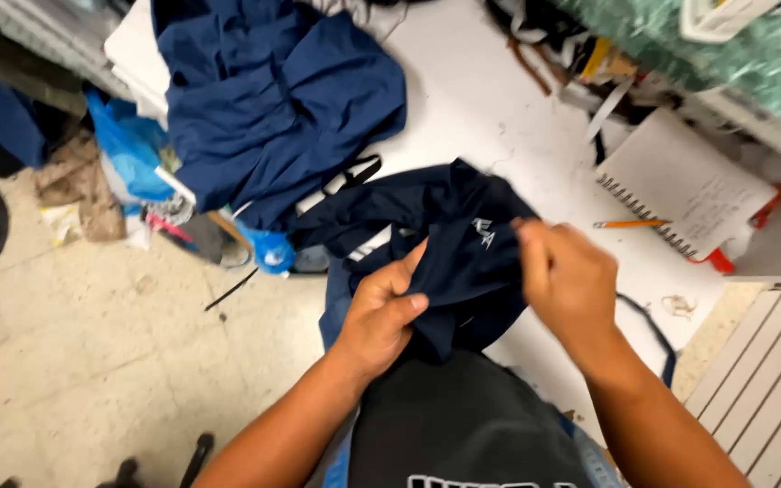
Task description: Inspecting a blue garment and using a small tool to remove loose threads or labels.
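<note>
Left hand: the left hand is closed on a dark navy garment, thumb on top and fingers curled under the cloth, gripping a fold at the garment's left side.
Right hand: the right hand is closed in a pinch on the same garment at its upper right edge, fingertips pressed together on the cloth.
Garment: held up between both hands, bunched and creased, just above the near edge of the desk; a small white mark shows on the cloth between the two hands; part of the cloth hangs down below the left hand.
Cord: a dark cord lies on the desk just right of the right hand.
Pencil: an orange pencil lies on the desk just beyond the right hand.
Notebook: a spiral notebook, open on a white page, lies beyond the pencil, to the right.
Blue cloth: a heap of brighter blue cloth lies beyond the left hand, well apart from it.
Floor: the tiled floor to the left of the left hand carries a blue plastic bag and scraps.
</note>
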